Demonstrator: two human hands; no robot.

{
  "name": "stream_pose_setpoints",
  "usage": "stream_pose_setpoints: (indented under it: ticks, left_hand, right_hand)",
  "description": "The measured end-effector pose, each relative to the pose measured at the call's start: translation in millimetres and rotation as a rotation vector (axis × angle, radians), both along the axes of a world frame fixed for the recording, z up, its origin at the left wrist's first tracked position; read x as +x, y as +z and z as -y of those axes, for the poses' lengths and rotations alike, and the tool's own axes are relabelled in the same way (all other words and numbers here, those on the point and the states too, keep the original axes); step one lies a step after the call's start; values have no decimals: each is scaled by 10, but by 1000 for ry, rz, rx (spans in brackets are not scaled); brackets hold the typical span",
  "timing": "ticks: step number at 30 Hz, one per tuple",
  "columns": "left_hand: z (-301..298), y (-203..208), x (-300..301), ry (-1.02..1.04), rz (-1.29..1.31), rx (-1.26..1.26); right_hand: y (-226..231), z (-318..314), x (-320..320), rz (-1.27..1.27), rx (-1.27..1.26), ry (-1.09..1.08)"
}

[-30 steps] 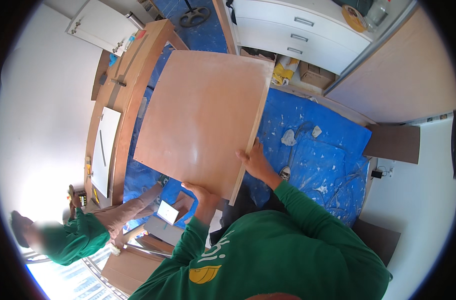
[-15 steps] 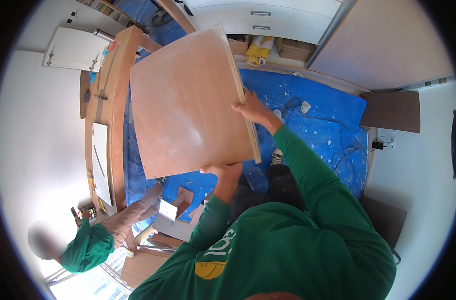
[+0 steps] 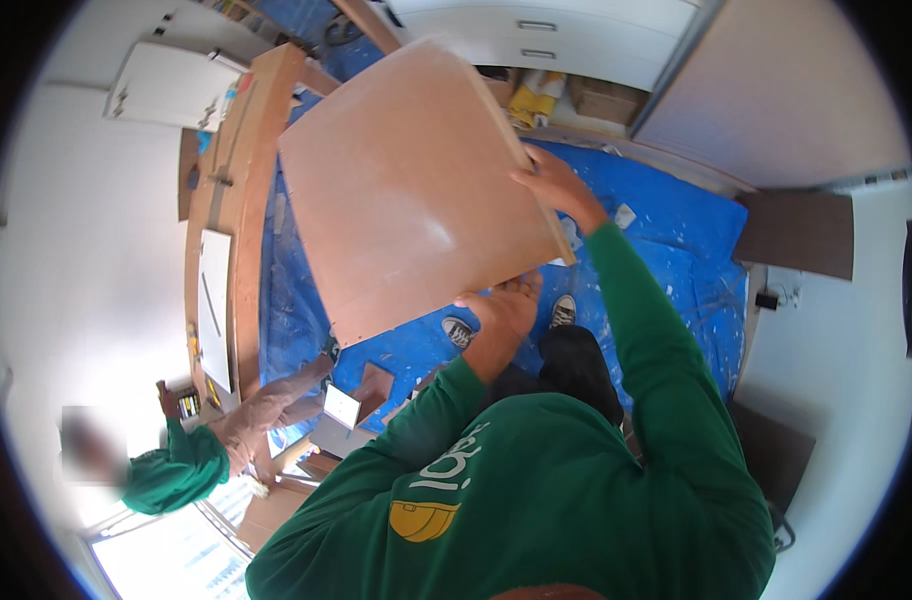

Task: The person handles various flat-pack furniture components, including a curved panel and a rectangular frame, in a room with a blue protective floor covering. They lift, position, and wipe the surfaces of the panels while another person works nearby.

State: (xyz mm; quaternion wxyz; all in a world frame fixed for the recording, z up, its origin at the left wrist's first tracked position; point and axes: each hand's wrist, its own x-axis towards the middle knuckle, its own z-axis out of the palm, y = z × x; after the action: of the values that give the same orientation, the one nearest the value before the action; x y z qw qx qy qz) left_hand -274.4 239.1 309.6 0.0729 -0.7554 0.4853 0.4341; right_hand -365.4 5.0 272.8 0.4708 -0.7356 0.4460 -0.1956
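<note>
A large reddish-brown wooden panel with a pale thick edge is held tilted in the air in front of me. My right hand grips its right edge, thumb on the face and other fingers hidden behind. At the near edge, toward the right corner, my left hand holds it from below, thumb along the edge. The panel's underside is out of sight.
A long wooden workbench runs along the left, bearing a white board. A co-worker in green is at lower left. Blue sheeting covers the floor. White drawers stand at the back; a dark brown board is at right.
The panel has swung to the right and turned counterclockwise in the view, both my hands moving with it. My left shoe has come into sight below it.
</note>
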Motion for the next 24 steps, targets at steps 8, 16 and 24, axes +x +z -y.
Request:
stream_pose_setpoints:
  ticks: [8, 16, 24]
  left_hand:
    - [-1632, 168, 1142, 1067, -912, -614]
    - [-2102, -563, 3476, 1357, -577, -854]
    - [-1581, -610, 2871, 1124, -1102, -763]
  right_hand:
    - [39, -1820, -1434, 149, 437, -664]
    - [201, -2407, -255, 499, 861, -624]
    - [-119, -2185, 202, 725, 825, -713]
